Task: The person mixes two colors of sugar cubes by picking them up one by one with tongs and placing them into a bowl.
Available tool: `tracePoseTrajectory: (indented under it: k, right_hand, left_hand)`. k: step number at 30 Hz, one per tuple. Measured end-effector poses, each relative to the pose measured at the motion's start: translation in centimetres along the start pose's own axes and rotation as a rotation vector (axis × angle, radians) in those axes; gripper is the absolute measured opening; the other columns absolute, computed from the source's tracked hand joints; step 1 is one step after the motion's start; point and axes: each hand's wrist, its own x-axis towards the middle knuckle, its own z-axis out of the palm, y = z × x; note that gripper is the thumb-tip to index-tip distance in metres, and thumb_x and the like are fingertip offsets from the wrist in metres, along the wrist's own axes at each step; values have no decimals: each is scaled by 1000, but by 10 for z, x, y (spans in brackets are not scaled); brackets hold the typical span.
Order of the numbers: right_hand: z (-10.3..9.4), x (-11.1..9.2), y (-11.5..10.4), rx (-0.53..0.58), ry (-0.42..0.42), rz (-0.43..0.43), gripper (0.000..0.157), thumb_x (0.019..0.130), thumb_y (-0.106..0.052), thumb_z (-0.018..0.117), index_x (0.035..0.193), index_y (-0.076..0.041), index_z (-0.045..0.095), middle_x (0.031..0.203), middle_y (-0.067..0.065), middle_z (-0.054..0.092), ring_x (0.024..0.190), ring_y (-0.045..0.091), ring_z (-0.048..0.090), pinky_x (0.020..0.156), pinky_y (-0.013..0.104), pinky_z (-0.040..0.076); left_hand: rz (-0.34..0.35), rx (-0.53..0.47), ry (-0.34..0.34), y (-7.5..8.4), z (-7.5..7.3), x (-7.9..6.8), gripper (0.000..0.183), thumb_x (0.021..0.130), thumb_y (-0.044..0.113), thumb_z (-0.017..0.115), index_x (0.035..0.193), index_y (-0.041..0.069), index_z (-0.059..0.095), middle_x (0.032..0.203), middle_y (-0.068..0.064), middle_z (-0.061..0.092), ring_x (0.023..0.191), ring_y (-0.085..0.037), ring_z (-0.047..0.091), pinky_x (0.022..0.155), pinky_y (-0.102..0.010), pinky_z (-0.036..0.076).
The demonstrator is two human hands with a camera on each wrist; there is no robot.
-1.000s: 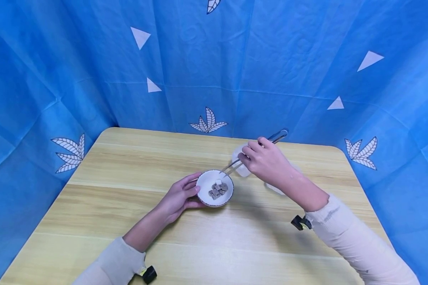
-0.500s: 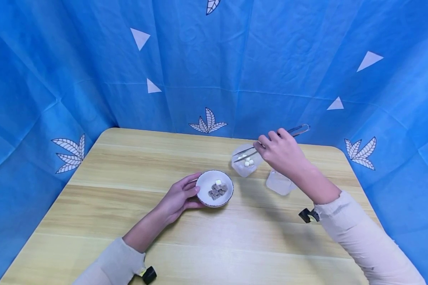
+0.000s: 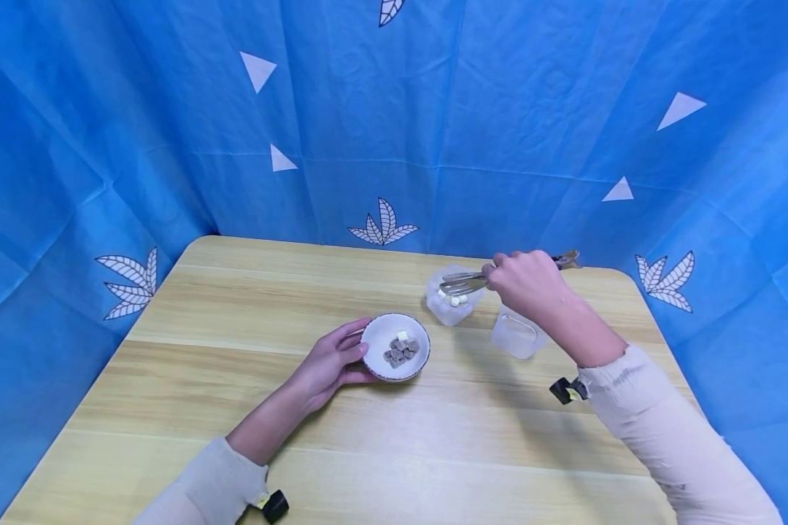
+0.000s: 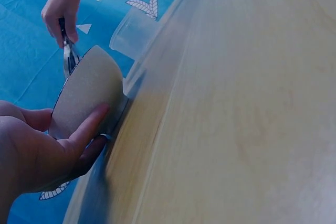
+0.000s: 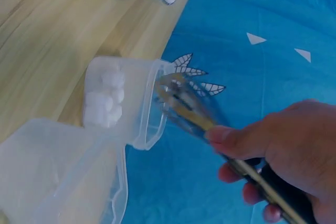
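My left hand [image 3: 328, 368] holds a small white bowl [image 3: 381, 337] with a dark speckled rim by its left side, thumb at the rim. Inside lie several grey-brown cubes [image 3: 398, 354] and one white cube [image 3: 403, 336]. In the left wrist view, the bowl [image 4: 89, 95] shows its outer wall with fingers against it. My right hand [image 3: 528, 283] grips metal tongs [image 3: 466, 281], their ends over a translucent container [image 3: 448, 316] of several white cubes [image 3: 456, 300]. The right wrist view has the tongs' ends [image 5: 181, 98] right at this container's mouth, blurred, with the white cubes [image 5: 107, 98] at its bottom.
A second translucent container [image 3: 515, 341] stands right of the first, under my right forearm. The wooden table [image 3: 269, 292] ends at the back against a blue curtain [image 3: 394, 131] with white leaf and triangle prints.
My right hand has carried the tongs from over the bowl, back and right, to the container with the white cubes, and turned them. A white cube stays in the bowl. The left hand has kept still.
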Motion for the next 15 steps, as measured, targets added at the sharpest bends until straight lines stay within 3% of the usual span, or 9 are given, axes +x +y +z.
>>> tracePoseTrajectory:
  k: [4, 11, 15]
  right_hand:
    - [1, 4, -1, 79, -148, 48, 10, 89, -24, 82, 91, -14, 79, 75, 4, 68, 50, 16, 42, 36, 31, 39]
    - [-2, 16, -5, 167, -463, 103, 9, 97, -20, 71, 102, -15, 76, 87, 3, 66, 62, 20, 49, 45, 35, 45]
    - [-1, 22, -7, 177, -528, 110, 5, 94, -18, 71, 94, -14, 75, 83, 2, 64, 64, 20, 50, 46, 36, 45]
  left_hand:
    - [0, 0, 0, 0, 0, 0, 61, 105, 0, 50, 162, 14, 34, 162, -25, 37, 115, -28, 68, 98, -53, 62]
    - [3, 1, 3, 0, 0, 0, 61, 105, 0, 50, 162, 14, 34, 162, -25, 38, 114, -26, 68, 98, -53, 62]
    - [1, 4, 1, 0, 1, 0, 61, 105, 0, 50, 162, 15, 34, 162, -25, 38, 116, -28, 67, 98, -53, 63]
